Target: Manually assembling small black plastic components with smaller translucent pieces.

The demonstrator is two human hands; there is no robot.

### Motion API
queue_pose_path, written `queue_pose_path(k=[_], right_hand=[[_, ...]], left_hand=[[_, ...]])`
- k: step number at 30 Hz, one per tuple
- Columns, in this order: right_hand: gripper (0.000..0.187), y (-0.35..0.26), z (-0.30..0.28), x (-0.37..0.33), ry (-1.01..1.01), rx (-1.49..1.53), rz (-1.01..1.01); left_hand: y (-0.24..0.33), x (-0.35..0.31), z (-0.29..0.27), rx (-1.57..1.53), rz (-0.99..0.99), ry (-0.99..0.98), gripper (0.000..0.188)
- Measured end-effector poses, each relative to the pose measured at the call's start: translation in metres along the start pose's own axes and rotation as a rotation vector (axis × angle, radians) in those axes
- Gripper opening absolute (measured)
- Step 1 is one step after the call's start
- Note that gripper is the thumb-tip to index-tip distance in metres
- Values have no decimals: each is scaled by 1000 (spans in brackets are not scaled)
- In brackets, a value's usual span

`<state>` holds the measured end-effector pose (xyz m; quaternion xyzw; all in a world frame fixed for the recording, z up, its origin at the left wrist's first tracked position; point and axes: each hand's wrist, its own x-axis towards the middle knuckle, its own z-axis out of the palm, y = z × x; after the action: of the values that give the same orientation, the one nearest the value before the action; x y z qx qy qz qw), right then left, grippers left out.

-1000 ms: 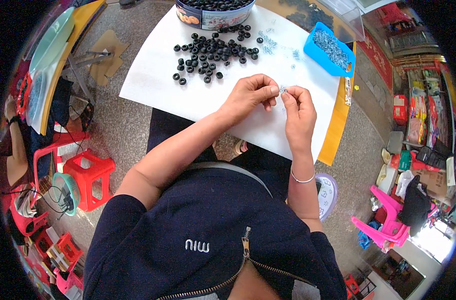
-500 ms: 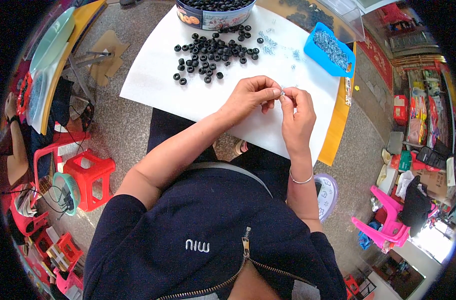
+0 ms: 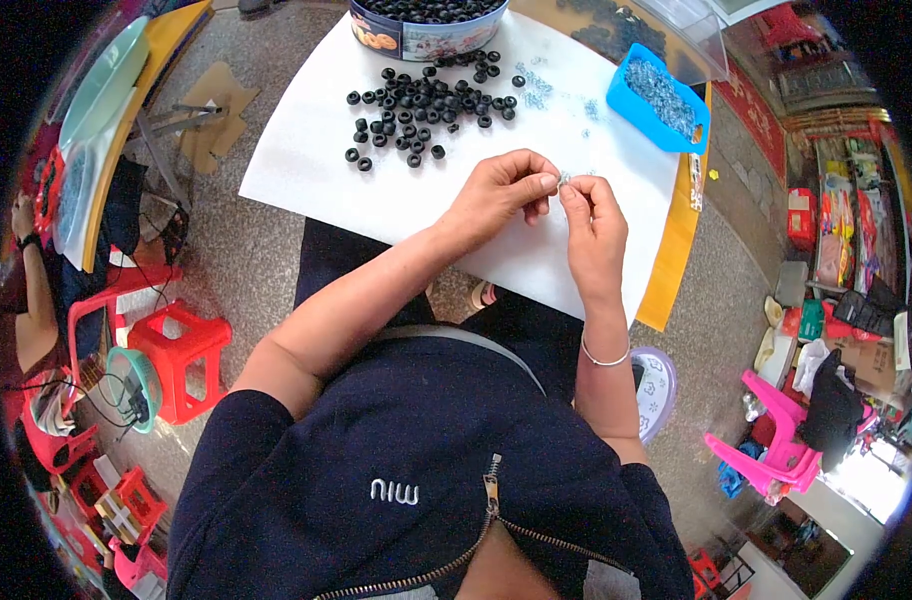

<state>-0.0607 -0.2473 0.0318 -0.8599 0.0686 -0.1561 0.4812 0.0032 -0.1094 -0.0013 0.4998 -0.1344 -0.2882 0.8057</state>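
Observation:
Over the right part of the white sheet, my left hand and my right hand meet fingertip to fingertip. Thumb and forefinger of each are pinched around a tiny clear piece, too small to name. Black ring-shaped beads lie in a loose heap beyond my left hand. Small clear pieces are scattered farther back on the sheet. A blue plastic tray at the right holds many more clear pieces.
A tub full of black beads stands at the far edge. Beside the blue tray is a clear plastic box. Red stools stand at left, a pink chair at right. Another person's arm shows at far left.
Both hands keep their pinch at nearly the same spot. The right hand has shifted very slightly left, its fingertips a little changed against the left ones.

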Motion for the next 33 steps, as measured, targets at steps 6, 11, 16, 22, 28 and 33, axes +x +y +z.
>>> queue_pose_path(k=[6,11,16,22,28,33], right_hand=[[20,-11,-6,3,-81,40,146],[19,-5,-6,3,-82,19,114],[17,3,-2,0,3,104,34],[23,-10,-6,2,-96,82,190],[22,-4,-4,-1,-40,-2,96],[13,-1,-1,-3,4,59,50]], left_hand=[[1,0,0,66,27,-47,13],[2,-1,2,48,14,-34,14],[0,-1,-1,48,6,-43,19],[0,-1,-1,60,1,-53,18],[-2,1,3,96,36,-45,14],[-2,-1,4,98,41,-5,14]])
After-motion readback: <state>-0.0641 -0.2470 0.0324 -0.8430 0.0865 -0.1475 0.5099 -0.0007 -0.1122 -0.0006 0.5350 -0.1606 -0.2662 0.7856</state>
